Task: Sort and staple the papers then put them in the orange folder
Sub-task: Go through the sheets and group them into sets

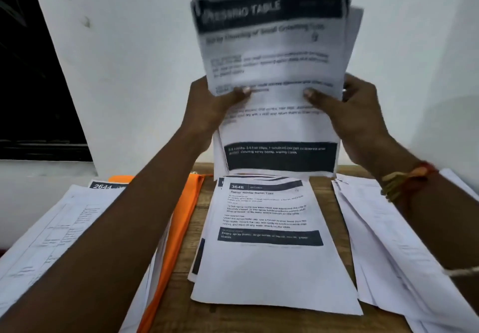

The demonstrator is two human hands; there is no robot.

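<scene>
Head view: both hands, left hand [207,104] and right hand [360,110], pinch a blurred sheaf of papers [274,55] upright at 12 o'clock; light, floppy, probably several sheets, best held at the side edges. Orange folder [181,218] lies on the counter [259,319] at 9 o'clock.

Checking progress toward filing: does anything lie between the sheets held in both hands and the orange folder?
Yes. The left hand and right hand hold the sheets upright above the table; the orange folder lies at left, and a paper pile headed 2644 covers most of it.
</scene>
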